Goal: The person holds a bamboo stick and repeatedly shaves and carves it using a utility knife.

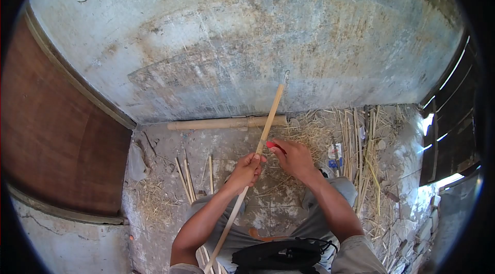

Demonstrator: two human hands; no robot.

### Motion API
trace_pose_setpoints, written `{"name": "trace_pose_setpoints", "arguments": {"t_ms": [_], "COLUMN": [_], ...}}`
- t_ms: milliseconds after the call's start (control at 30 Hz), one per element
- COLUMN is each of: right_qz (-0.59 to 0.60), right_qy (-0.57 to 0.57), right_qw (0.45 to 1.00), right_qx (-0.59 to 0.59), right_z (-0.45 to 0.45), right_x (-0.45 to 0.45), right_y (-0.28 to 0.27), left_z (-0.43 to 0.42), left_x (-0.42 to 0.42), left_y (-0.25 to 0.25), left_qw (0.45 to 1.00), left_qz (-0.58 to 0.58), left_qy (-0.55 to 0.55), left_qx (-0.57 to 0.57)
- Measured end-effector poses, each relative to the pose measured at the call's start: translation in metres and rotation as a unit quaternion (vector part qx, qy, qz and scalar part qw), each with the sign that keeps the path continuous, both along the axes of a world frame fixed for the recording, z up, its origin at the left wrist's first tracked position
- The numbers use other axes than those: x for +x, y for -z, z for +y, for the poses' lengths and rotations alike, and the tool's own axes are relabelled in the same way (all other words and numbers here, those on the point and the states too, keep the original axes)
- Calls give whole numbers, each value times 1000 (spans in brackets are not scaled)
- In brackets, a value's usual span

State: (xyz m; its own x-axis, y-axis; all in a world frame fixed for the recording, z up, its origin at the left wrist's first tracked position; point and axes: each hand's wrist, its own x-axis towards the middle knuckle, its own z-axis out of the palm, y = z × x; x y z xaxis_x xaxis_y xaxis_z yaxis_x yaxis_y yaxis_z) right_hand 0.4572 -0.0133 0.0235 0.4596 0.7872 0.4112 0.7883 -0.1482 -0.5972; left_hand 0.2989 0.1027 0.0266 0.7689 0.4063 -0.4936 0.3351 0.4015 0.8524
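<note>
A long pale bamboo strip (271,111) slants from my lap up toward the wall. My left hand (247,171) is closed around it near the middle, thumb on top. Just above, my right hand (294,158) grips a small red-handled knife (270,144). Its short blade appears to lie across the strip, though most of it is too small to make out. The strip's lower end passes between my legs, beside a black pouch (278,254) at my waist.
A bamboo pole (221,123) lies along the wall's foot. Thin bamboo strips (363,150) and shavings (309,129) cover the floor at right. More strips (185,178) lie at left, near a clear plastic bag (138,163). A brown door panel (67,119) stands left.
</note>
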Motion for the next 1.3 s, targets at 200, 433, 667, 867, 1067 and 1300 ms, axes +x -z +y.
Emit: {"name": "trace_pose_setpoints", "arguments": {"t_ms": [200,433,667,867,1067,1300], "right_qz": [45,68,49,1,11,48], "right_qy": [-15,7,39,68,63,73], "right_qw": [999,998,998,998,998,996], "right_qx": [19,-3,0,0,6,5], "right_z": [0,-4,-3,-2,-1,-1], "right_x": [-2,-2,-3,-4,-6,-3], "right_y": [-5,-16,-14,-13,-12,-8], "left_z": [0,0,-3,-7,-6,-5], "left_x": [2,2,2,2,1,1], "left_y": [-2,-5,-6,8,2,3], "left_qw": [1000,1000,1000,999,1000,1000], "left_qz": [9,10,6,-7,-3,-2], "left_qy": [-14,-6,-4,-7,-11,-6], "left_qx": [-5,-12,-16,48,17,11]}}
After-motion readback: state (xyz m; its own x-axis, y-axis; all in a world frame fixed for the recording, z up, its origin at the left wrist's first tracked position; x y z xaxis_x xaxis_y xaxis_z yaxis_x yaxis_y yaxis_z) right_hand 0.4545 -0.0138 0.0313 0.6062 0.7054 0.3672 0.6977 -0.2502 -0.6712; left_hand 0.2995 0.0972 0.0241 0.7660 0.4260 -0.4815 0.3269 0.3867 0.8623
